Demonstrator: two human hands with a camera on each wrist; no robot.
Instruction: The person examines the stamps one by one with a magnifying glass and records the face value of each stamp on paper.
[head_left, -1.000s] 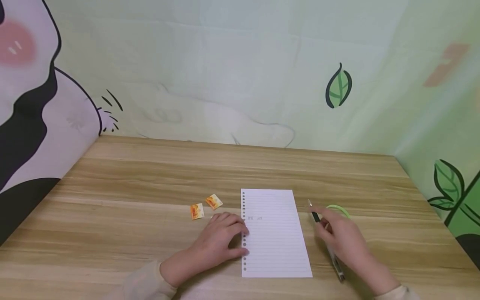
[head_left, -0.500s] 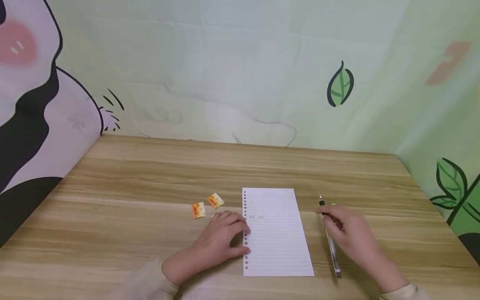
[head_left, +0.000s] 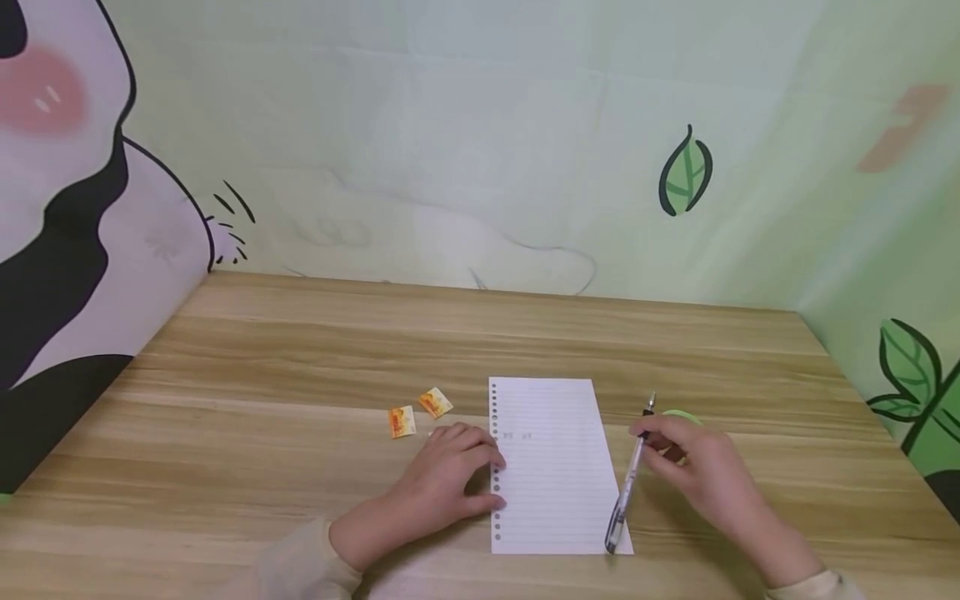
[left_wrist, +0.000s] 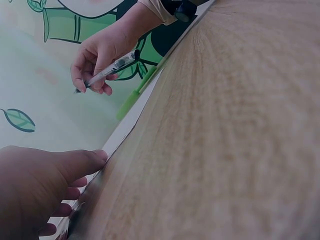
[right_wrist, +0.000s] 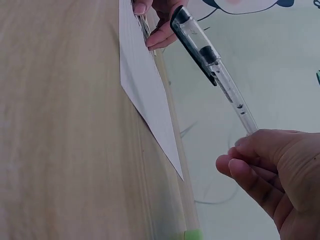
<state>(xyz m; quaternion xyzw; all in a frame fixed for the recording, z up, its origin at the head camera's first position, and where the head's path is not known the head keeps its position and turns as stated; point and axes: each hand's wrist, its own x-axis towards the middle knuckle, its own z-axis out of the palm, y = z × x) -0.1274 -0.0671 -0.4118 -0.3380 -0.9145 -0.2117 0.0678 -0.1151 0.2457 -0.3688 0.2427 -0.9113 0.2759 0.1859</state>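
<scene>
A lined loose-leaf sheet [head_left: 551,492] with punched holes down its left side lies on the table. Thumb and fingertips of my left hand [head_left: 442,471] rest on its holed edge. At the sheet's right, my right hand [head_left: 697,462] pinches a clear gel pen [head_left: 628,487] near its black grip. The pen's metal tip points to the back, and its rear end with the black-clipped cap overlaps the sheet's lower right corner. In the right wrist view the pen [right_wrist: 232,92] stands above the table level, thumb and finger near its lower part.
Two small orange-and-white cards, a left one [head_left: 401,422] and a right one [head_left: 436,402], lie beyond my left hand. Behind my right hand a light green curved thing [head_left: 681,414] is partly hidden. A printed cloth wall [head_left: 450,150] stands along the table's back.
In my right hand the pen has swung round: its tip went from pointing left to pointing away, and its rear end moved left over the sheet. My left hand stays on the sheet.
</scene>
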